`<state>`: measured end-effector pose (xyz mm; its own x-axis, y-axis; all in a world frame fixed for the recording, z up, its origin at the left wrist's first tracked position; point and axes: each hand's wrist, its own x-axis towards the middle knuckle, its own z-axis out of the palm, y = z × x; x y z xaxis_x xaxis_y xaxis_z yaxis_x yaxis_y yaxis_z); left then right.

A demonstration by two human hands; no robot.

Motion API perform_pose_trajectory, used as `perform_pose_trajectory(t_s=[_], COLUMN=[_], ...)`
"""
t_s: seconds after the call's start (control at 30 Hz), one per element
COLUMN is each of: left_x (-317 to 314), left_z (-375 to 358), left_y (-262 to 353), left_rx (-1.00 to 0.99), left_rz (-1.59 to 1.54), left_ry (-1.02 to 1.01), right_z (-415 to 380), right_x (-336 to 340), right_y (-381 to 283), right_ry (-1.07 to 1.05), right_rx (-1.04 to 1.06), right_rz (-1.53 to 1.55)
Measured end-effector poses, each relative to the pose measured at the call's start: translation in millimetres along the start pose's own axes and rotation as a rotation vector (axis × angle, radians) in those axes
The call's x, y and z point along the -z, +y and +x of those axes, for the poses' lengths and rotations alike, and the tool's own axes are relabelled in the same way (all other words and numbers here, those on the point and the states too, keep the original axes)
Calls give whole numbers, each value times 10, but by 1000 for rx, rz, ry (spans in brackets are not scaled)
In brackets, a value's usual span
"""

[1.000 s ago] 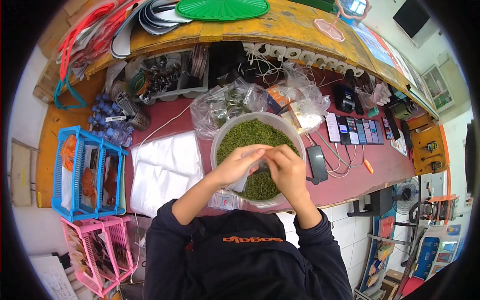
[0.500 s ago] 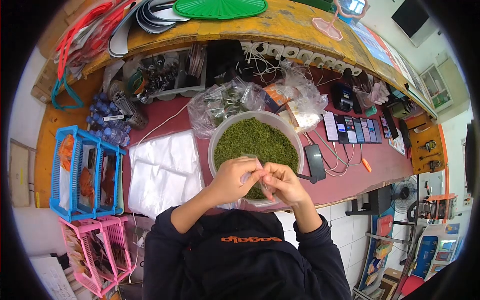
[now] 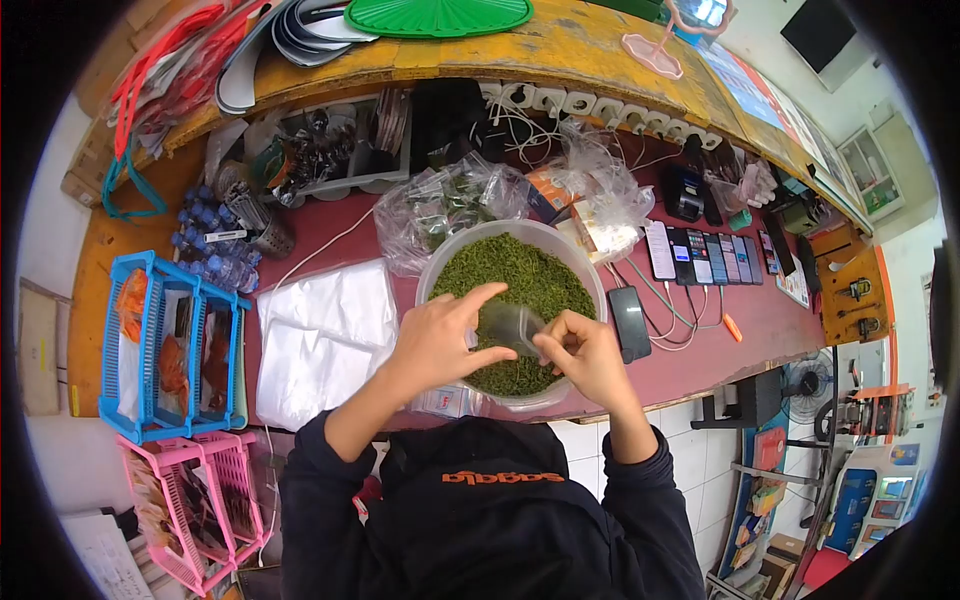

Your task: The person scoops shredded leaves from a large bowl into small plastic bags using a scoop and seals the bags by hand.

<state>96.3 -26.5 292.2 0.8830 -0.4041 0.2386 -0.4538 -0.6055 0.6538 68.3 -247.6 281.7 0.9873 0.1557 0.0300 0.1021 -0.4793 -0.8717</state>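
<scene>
A small clear plastic bag (image 3: 512, 326) is pinched at its right edge by my right hand (image 3: 590, 358), over the front half of a round tub. My left hand (image 3: 432, 342) is open just left of the bag, with its thumb and index finger spread wide apart toward it. Below both hands, the whitish plastic tub (image 3: 428, 268) is filled with loose green moss-like material (image 3: 515, 270). Part of that material shows through the bag. At the tub's front left lies a flat clear packet (image 3: 447, 401), partly under my left wrist.
White plastic bags (image 3: 330, 335) lie left of the tub, beside blue baskets (image 3: 150, 350). Behind the tub sits a crumpled clear bag (image 3: 450, 205) with green contents. A black device (image 3: 628, 322), cables and a row of phones (image 3: 700, 258) occupy the right side.
Both hands were together, fingers working at the bag. Now the left hand has let go and moved left with fingers spread, while the right keeps hold; the bag shows more fully.
</scene>
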Motion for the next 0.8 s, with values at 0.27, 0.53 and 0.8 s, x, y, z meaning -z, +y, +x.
perform_pose_trajectory(t_s=[0.27, 0.53, 0.8], left_x=[-189, -45, 257], left_z=[137, 82, 95], left_y=[-53, -242, -445], left_rx=[-263, -327, -244], left_rz=[217, 111, -81], left_ry=[92, 277, 465], right_z=[1, 31, 55], right_x=[161, -48, -192], right_y=[-191, 116, 264], right_ry=[-138, 197, -42], right_rx=[-11, 225, 193], right_rz=[-106, -725, -770])
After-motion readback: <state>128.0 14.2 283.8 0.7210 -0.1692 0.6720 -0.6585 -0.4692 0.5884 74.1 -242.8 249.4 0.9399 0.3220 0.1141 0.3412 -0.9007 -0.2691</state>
